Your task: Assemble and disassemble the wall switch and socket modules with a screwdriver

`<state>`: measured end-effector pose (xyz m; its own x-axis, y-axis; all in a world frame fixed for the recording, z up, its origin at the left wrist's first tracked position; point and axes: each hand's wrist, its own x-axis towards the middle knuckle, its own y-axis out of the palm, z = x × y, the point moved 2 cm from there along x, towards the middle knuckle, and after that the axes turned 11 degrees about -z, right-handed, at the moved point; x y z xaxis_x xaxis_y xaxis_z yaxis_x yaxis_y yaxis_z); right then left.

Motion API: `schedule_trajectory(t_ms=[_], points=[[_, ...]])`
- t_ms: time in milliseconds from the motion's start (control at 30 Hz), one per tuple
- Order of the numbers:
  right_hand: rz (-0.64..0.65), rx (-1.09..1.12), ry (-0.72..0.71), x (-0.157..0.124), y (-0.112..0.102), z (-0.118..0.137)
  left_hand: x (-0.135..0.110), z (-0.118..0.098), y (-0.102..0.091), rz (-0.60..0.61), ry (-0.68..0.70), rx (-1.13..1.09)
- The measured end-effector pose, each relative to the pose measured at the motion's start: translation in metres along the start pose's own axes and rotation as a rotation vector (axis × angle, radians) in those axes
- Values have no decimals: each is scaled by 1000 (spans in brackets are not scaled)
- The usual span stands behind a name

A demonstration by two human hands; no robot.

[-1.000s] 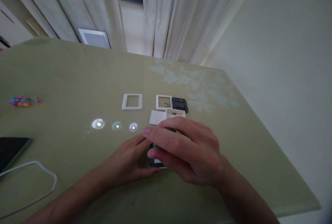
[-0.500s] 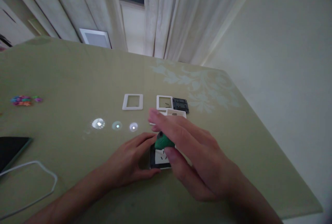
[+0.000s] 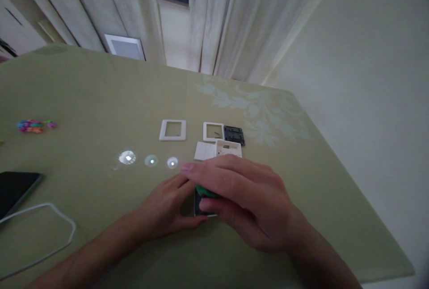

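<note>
A power socket with a dark surround (image 3: pixel 198 207) lies on the table in front of me, mostly covered by my right hand. My left hand (image 3: pixel 167 206) grips its left side, thumb at the near edge and fingers at the far corner. Over the socket, my right hand (image 3: pixel 248 195) is closed round the green handle (image 3: pixel 205 191) of what looks like a screwdriver. Its shaft and tip are hidden under the fingers.
Beyond the hands lie two white frames (image 3: pixel 162 131), a black plate (image 3: pixel 234 135), a white cover (image 3: pixel 204 150) and a white box (image 3: pixel 236 149). Small screws rest inside the right frame. To the left are colourful small pieces (image 3: pixel 31 126), a dark flat device (image 3: pixel 16 190) and a white cable (image 3: pixel 67 222).
My right hand has turned and shifted slightly left and down round the green handle, covering more of the socket and uncovering the white cover. My left hand stays on the socket.
</note>
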<state>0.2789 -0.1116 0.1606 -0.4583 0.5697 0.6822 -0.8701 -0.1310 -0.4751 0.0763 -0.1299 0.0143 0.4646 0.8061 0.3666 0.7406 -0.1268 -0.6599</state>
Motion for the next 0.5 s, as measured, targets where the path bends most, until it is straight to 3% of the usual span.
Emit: schedule_trajectory(t_ms=[233, 500], points=[[-174, -116, -14, 2, 7, -10, -2, -3, 1, 31, 2, 19], [-248, -283, -36, -3, 12, -1, -2, -3, 2, 17, -9, 5]])
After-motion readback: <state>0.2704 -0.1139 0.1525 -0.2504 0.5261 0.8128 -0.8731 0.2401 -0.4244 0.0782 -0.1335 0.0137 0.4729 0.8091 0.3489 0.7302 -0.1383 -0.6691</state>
